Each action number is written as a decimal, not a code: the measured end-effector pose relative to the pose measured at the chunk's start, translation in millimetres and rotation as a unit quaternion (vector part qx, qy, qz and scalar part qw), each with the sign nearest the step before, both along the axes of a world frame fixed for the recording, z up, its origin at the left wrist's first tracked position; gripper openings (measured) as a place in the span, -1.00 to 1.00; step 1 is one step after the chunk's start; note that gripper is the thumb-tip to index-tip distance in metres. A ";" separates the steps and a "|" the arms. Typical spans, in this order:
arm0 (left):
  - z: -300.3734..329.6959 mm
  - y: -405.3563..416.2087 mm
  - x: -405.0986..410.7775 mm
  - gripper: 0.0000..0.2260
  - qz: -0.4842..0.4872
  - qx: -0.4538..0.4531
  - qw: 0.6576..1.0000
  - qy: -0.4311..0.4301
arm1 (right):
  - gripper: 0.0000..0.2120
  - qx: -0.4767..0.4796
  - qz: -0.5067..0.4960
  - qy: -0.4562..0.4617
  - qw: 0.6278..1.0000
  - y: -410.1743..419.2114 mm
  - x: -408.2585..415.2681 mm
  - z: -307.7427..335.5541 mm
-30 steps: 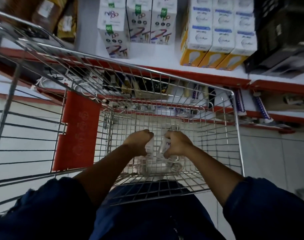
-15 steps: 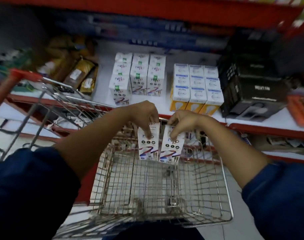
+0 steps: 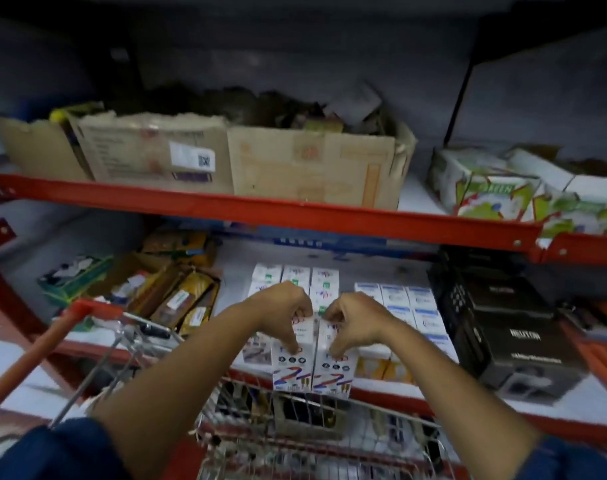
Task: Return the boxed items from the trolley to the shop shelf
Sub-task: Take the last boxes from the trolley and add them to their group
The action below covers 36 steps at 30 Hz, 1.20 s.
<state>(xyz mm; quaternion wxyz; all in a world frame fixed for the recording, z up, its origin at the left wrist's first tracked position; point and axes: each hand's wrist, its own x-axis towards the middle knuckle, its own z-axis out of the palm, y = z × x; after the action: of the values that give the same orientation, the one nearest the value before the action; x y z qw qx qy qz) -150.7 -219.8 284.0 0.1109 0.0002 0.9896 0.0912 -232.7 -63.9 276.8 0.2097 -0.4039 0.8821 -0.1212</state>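
My left hand (image 3: 288,315) grips one white box with red and blue stripes (image 3: 292,370) from above. My right hand (image 3: 352,318) grips a matching white box (image 3: 335,372) right beside it. Both boxes hang side by side over the front edge of the middle shelf (image 3: 554,405), above the far end of the wire trolley (image 3: 316,441). Just behind them stands a stack of the same white boxes (image 3: 295,275) on that shelf. My hands hide the tops of the two held boxes.
White and yellow boxes (image 3: 404,299) sit to the right of the stack, then black boxes (image 3: 509,337). Yellow packets (image 3: 181,299) lie at the left. Cardboard cartons (image 3: 226,161) fill the upper red shelf. The trolley's orange handle (image 3: 35,355) is at the left.
Both hands have lifted the two boxes out of the trolley basket and carried them up and forward to the shelf front. My view has tilted upward.
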 end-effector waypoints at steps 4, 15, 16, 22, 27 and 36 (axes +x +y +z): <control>-12.2 -9.1 -2.1 -0.37 0.030 -0.026 0.998 0.044 | -0.40 -0.011 -0.008 0.064 0.998 -15.2 2.2 -11.1; -62.5 -16.8 -3.5 -0.47 0.105 0.019 0.992 0.068 | -0.61 -0.045 -0.036 0.085 0.995 -29.9 -1.1 -51.1; -65.0 -17.1 -4.2 -0.46 0.111 0.024 0.991 0.069 | -0.59 -0.047 -0.038 0.083 0.995 -30.3 -2.5 -54.0; -77.5 -19.3 -7.5 -0.47 0.121 0.038 0.990 0.067 | -0.54 -0.047 -0.029 0.074 0.996 -31.3 -7.5 -65.1; -90.0 -19.4 -7.3 -0.44 0.118 0.042 0.989 0.079 | -0.54 -0.047 -0.029 0.077 0.996 -27.8 -7.9 -71.4; -108.5 -11.7 0.5 -0.47 0.102 -0.004 0.989 0.110 | -0.45 -0.080 -0.021 0.130 0.988 -20.6 3.5 -91.6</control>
<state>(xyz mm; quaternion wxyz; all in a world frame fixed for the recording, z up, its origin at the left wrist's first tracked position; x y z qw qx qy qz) -150.3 -231.5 175.5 -0.0082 -0.0916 0.9910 0.0971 -229.2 -84.5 185.2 0.0573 -0.4129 0.8978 -0.1423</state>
